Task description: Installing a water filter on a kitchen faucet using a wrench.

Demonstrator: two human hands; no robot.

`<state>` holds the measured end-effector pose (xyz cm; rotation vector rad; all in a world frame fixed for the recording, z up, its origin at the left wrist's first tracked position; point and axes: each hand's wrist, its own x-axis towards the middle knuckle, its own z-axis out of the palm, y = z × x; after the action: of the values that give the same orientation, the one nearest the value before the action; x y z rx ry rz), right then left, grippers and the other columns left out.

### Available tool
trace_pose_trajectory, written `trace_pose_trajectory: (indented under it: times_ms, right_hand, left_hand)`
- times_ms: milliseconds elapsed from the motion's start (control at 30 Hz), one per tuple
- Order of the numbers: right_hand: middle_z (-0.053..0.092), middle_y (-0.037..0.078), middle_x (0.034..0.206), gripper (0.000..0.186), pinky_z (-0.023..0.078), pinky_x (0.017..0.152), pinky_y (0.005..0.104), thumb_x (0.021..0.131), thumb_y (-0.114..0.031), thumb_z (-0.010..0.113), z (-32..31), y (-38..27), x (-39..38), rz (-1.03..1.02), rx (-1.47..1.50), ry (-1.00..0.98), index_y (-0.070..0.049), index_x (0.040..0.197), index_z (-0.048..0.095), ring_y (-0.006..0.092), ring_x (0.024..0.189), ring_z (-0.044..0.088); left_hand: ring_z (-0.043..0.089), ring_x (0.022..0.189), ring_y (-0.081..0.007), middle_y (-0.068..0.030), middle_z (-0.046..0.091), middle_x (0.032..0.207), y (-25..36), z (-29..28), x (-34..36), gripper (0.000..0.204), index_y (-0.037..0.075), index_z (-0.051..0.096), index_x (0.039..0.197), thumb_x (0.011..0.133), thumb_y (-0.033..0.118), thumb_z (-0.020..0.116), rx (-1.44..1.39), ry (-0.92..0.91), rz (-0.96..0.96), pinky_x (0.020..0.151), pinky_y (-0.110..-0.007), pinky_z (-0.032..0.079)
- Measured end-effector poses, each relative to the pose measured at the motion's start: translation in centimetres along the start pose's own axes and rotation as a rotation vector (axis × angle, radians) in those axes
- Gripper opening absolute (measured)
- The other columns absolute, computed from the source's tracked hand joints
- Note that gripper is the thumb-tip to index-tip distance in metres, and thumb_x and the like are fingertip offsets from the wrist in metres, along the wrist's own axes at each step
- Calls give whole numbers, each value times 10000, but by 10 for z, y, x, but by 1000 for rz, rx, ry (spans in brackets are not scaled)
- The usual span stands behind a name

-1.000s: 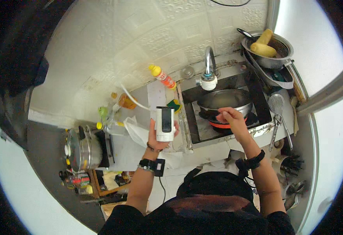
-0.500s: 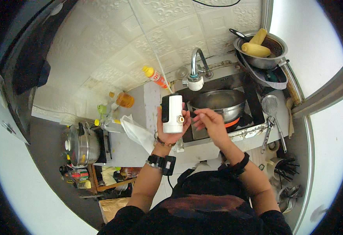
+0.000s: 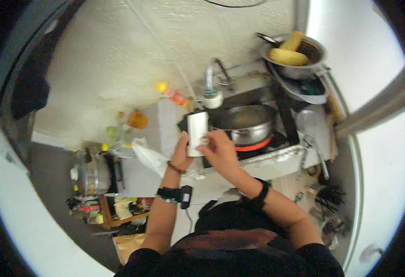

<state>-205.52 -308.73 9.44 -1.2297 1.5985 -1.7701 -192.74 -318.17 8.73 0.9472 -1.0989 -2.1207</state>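
Note:
My left hand point(image 3: 182, 154) holds a white cylindrical device point(image 3: 197, 134) upright over the counter edge, its black-panelled side turned away to the left. At the device's right side, the closed fingers of my right hand point(image 3: 220, 154) pinch its small brass fitting point(image 3: 205, 140); motion blur softens the fingertips. A pale cord point(image 3: 165, 51) runs down the wall toward the device's top. Just behind it stands a chrome tap point(image 3: 210, 76) with a white filter head point(image 3: 212, 99). To the right, a steel pan point(image 3: 252, 134) sits at the black sink point(image 3: 283, 108), an orange-red ring showing under it.
A steel colander point(image 3: 320, 57) with corn cobs point(image 3: 288, 57) stands at the back right, near a slotted spoon point(image 3: 307, 121). On the left are a yellow-capped bottle point(image 3: 174, 95), an amber bottle point(image 3: 137, 120), a white plastic bag point(image 3: 148, 157) and a steamer pot point(image 3: 94, 177).
My right hand has moved left onto the brass fitting and closed its fingers there. The device has turned slightly in my left hand. The whole view has shifted and blurred.

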Motion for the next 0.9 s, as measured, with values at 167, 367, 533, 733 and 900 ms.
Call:
trace_pose_trajectory:
  times_ms: [167, 367, 533, 733, 900]
  right_hand:
    - [592, 157, 794, 139, 476, 613, 397, 775, -81, 608, -42, 20, -5, -82, -96, -142, -31, 900, 573, 332, 714, 589]
    - [601, 182, 914, 246, 461, 732, 404, 739, 49, 505, -206, 107, -45, 260, -648, 379, -20, 954, 604, 357, 840, 579]
    - [605, 156, 857, 111, 459, 673, 445, 776, -108, 556, -293, 127, -85, 537, -1033, 504, -50, 862, 595, 369, 783, 579]
    - [599, 201, 905, 181, 480, 664, 455, 778, -144, 552, -374, 197, -94, 484, -1437, 355, -6, 889, 588, 367, 822, 583]
    - [609, 200, 976, 313, 505, 709, 451, 781, -170, 536, -362, 209, -72, 749, -1431, 216, -11, 1050, 555, 371, 867, 600]
  left_hand:
    - [599, 886, -226, -138, 590, 1075, -19, -3, 4, 570, 35, 421, 1242, 910, 496, 385, -299, 27, -5, 742, -385, 508]
    - [619, 870, -230, -125, 613, 1023, -20, -4, 5, 642, 47, 488, 1181, 871, 602, 397, -306, 53, 16, 731, -381, 521]
    - [612, 879, -239, -123, 606, 1011, -18, -11, 8, 691, 59, 479, 1188, 850, 651, 370, -373, 39, 80, 714, -380, 521]
    - [573, 961, -283, -169, 554, 1131, -16, -59, 4, 675, 98, 423, 1278, 865, 629, 364, -448, -8, 160, 800, -439, 486]
    - [583, 945, -283, -158, 569, 1114, 3, -73, -3, 721, 85, 419, 1288, 864, 657, 304, -371, 65, 141, 795, -417, 488]
